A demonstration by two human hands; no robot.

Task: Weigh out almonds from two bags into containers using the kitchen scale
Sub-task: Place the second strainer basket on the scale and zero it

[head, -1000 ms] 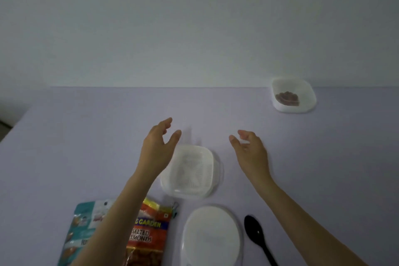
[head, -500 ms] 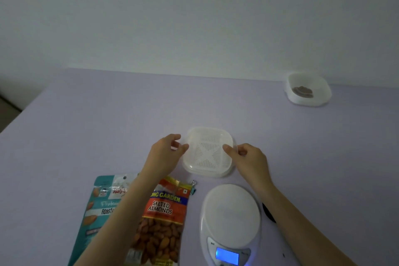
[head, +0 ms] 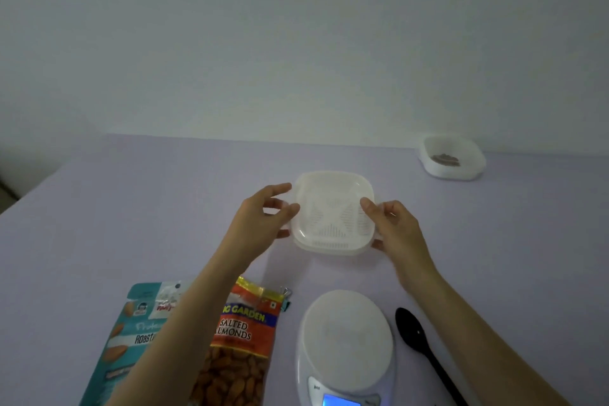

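A white square container (head: 333, 212) with a slotted insert sits mid-table. My left hand (head: 260, 217) grips its left edge with thumb over the rim, and my right hand (head: 393, 224) grips its right edge the same way. In front stands a white kitchen scale (head: 346, 339) with a lit blue display and a bare platform. Left of the scale lie a red-orange salted almonds bag (head: 240, 349) and a teal roasted almonds bag (head: 131, 333), partly hidden under my left forearm. A second white container (head: 461, 171) with a few almonds inside stands at the far right.
A black spoon (head: 418, 343) lies right of the scale. The lilac table (head: 131, 208) meets a pale wall at the back; its left edge slants down toward me.
Both hands dropped from hovering open onto the slotted container and took hold of its two sides. The view tilted down, bringing the scale and bags further into sight.
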